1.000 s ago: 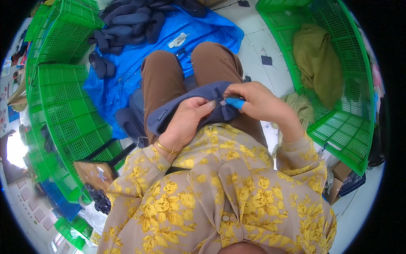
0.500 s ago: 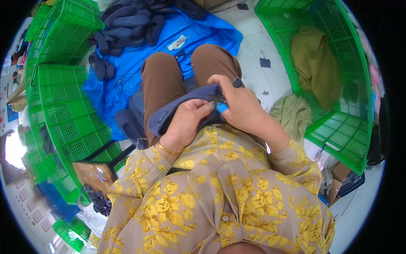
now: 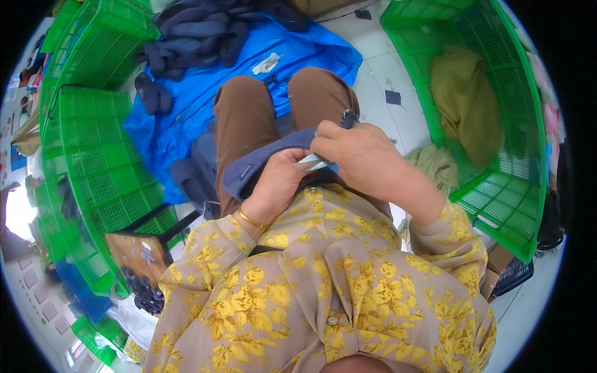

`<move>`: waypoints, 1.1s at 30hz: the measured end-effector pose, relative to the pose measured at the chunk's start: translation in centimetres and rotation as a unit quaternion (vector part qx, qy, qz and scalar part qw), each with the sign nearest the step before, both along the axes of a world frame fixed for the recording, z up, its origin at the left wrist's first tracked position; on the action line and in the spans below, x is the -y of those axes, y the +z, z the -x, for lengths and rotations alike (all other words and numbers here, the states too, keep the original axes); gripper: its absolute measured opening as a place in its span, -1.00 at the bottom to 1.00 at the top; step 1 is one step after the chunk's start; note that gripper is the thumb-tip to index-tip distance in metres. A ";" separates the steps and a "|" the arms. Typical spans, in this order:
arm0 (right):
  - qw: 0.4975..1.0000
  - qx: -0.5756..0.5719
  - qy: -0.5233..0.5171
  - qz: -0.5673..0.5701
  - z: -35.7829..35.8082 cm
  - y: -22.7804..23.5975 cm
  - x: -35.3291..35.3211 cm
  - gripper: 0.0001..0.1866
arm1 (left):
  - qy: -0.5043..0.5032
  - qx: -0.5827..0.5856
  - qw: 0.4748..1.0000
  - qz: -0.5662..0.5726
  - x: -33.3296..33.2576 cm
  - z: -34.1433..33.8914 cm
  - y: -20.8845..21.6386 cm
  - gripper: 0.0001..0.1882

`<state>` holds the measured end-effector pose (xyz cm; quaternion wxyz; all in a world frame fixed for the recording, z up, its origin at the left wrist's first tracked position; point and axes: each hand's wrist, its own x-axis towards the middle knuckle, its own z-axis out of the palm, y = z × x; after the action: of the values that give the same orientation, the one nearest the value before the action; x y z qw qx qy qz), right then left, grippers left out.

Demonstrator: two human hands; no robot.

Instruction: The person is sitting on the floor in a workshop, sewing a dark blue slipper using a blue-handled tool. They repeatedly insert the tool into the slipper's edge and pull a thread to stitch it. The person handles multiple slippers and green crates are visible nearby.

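Observation:
Across my lap lies a dark blue slipper [image 3: 241, 174], gripped at its edge by my left hand [image 3: 275, 183], thumb and fingers pinched together. My right hand [image 3: 367, 155] is wrapped round a small pair of scissors [image 3: 316, 162]. Their silver blades point left against the slipper's edge, close to my left fingertips, and a black end sticks out above my right fist. Something blue shows at my right fingers, mostly hidden. Whether the blades touch the slipper material I cannot make out. Beside my left thigh rest more dark blue slippers [image 3: 189, 180].
A blue sheet [image 3: 180, 112] covers the floor ahead, with a slipper pile [image 3: 199, 37], a pair of slippers [image 3: 152, 96] and a white scrap [image 3: 266, 63]. Green crates [image 3: 102, 158] stand left; another crate [image 3: 435, 118] at right holds olive cloth [image 3: 466, 99]. A wooden stool [image 3: 138, 255] is near my left elbow.
My right hand has turned, and the silver scissor blades now show plainly beside my left fingertips. The blue at my right fingers is more hidden. My left hand keeps its hold on the slipper.

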<state>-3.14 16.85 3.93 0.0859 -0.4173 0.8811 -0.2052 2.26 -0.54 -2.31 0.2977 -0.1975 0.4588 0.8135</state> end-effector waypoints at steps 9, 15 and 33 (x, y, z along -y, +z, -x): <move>0.908 0.054 -0.122 0.397 -0.5 0.5 2.9 -0.67 | -0.031 -0.097 0.987 0.122 -0.3 0.3 2.1 -0.86; 0.761 0.385 -0.197 0.483 -0.2 2.1 1.5 -0.89 | -0.118 -0.084 0.974 0.173 0.0 0.8 2.6 -0.82; 0.619 0.471 -0.171 0.605 0.4 2.3 2.3 -0.92 | -0.488 -0.474 0.484 0.551 9.8 1.8 5.3 -0.80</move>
<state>-3.51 14.57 6.24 0.1805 -0.0632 0.4519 -0.8714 0.43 -10.30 3.00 0.2146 0.3500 0.9075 0.0892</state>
